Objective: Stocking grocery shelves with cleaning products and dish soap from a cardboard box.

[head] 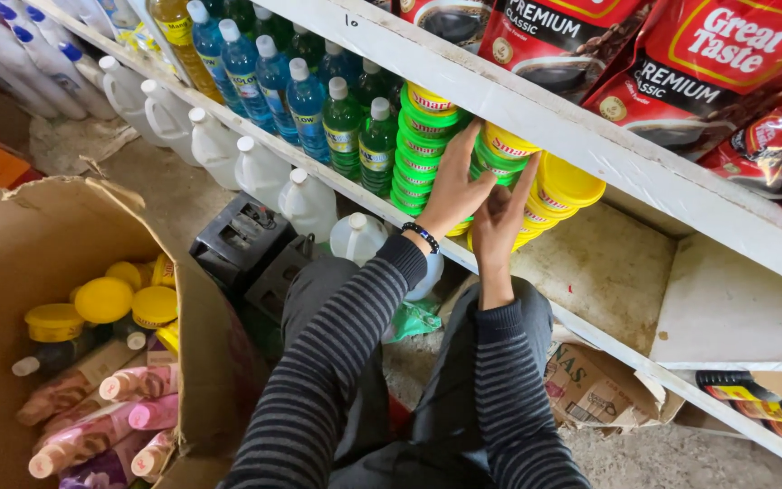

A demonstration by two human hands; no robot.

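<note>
At far left, a cardboard box [11,272] holds yellow-lidded jars [104,301] and pink bottles [92,426], with white jugs [260,172] and blue and green bottles [319,100] ranged along the shelf [608,154] beyond it. Further right, the left hand [452,192], fingers spread open, presses flat against stacked green and yellow tubs [423,145] on that shelf. Just beside it the right hand [500,222] lies open against the yellow tubs [565,186], under red pouches [708,63].

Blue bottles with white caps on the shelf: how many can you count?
4 blue bottles, in a slanting row on the shelf: first beside the yellow bottle, second, third, fourth next to the green bottles. Others may be hidden behind.
</note>
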